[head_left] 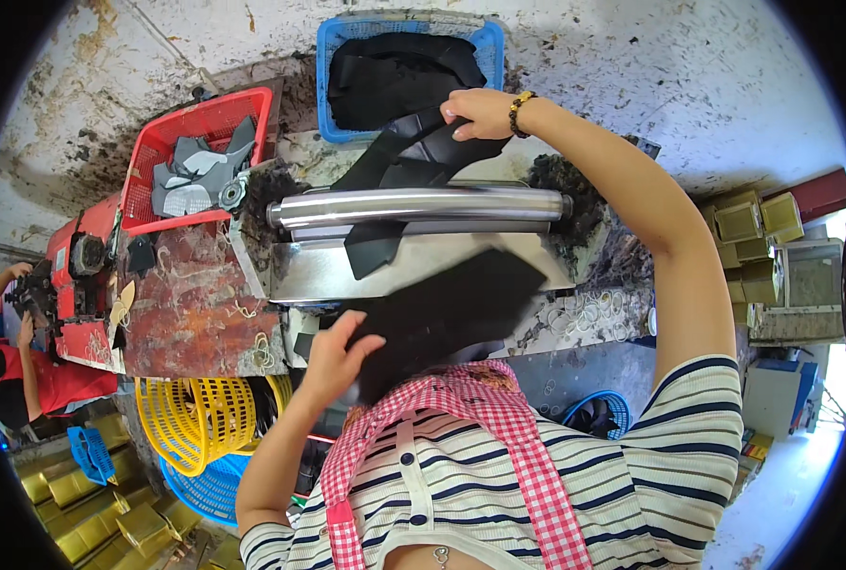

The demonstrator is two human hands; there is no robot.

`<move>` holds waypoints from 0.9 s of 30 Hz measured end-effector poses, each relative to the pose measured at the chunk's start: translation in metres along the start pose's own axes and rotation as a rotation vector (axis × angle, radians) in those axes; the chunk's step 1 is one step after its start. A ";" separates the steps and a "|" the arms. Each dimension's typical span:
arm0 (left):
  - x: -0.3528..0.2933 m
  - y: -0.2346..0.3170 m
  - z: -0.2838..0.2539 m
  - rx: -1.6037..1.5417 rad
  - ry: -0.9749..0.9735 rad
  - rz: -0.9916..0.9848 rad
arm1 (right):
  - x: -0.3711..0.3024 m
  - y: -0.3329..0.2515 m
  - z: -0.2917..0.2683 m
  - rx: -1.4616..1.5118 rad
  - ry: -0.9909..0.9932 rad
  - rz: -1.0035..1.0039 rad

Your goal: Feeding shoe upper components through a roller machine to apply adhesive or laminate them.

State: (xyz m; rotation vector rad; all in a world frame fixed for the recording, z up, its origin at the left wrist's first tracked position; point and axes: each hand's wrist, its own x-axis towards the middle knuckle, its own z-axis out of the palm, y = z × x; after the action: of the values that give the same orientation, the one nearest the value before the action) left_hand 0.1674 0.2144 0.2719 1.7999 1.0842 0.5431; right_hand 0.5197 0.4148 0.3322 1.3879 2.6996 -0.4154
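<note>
The right grip (481, 113) was clamped on a black piece (437, 147) slanting down-left from it; a dark sheet (447, 309) spread rightward from the left grip (337, 358), whose hold I could not tell.

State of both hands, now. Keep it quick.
Left hand: closed on the large blurred black sheet, at its left edge.
Right hand: closed on a black piece beyond the metal roller.

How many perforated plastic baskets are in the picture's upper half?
2: a blue basket beyond the metal roller, holding black pieces, and a red basket to its left, holding grey pieces. Any underneath would be hidden.
</note>
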 end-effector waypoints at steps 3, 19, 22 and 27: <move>0.022 -0.023 -0.005 -0.128 -0.078 -0.184 | 0.005 -0.011 -0.001 0.022 0.115 -0.008; 0.011 0.013 -0.014 -0.528 -0.296 -0.449 | 0.001 0.021 0.046 0.158 -0.025 -0.105; 0.025 0.012 0.000 -0.451 -0.239 -0.533 | -0.003 0.001 0.033 0.197 0.018 -0.088; 0.015 0.031 -0.014 -0.472 -0.282 -0.391 | -0.010 0.002 0.055 -0.043 -0.252 -0.054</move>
State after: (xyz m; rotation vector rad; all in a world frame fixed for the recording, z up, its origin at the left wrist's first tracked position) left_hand 0.1789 0.2284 0.3044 1.1744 0.9784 0.2659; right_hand 0.5240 0.3930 0.2812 1.1661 2.5297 -0.4973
